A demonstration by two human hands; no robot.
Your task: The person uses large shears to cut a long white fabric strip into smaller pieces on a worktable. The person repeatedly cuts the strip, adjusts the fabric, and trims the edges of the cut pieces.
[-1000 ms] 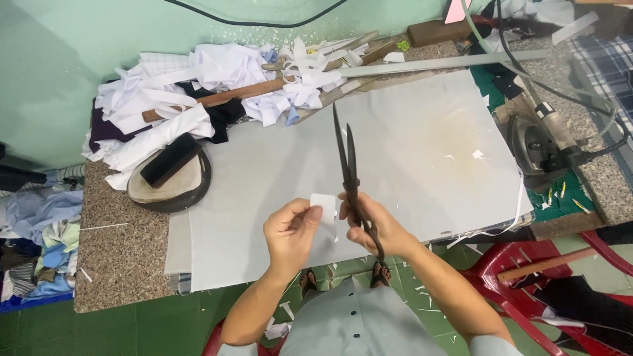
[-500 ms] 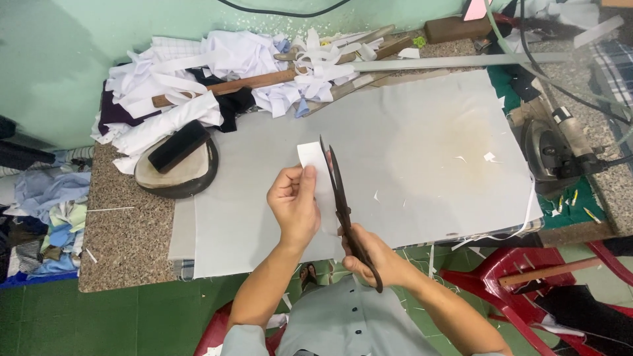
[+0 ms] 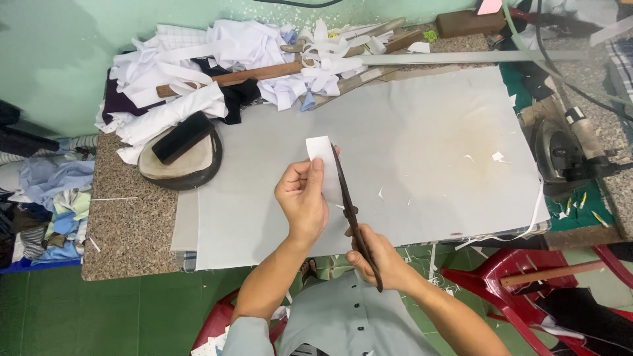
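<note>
My left hand point(image 3: 302, 198) pinches a small white rectangular piece of fabric or paper point(image 3: 321, 155) and holds it upright above the table. My right hand point(image 3: 377, 256) grips the handles of long dark scissors point(image 3: 349, 207). The blades run up along the right edge of the white piece, nearly closed, tips near its top. Both hands hover over the front part of a grey sheet point(image 3: 409, 145) that covers the table.
A heap of white and dark cloth scraps point(image 3: 217, 59) with a wooden stick point(image 3: 231, 78) lies at the back. A dark padded block on a round pad point(image 3: 181, 153) sits left. An iron point(image 3: 560, 148) stands right. Red plastic chairs point(image 3: 527, 283) stand below the table edge.
The scissors swung from upright and spread over the sheet to lie along the white piece. My left hand raised the piece and moved forward; the camera view shifted slightly.
</note>
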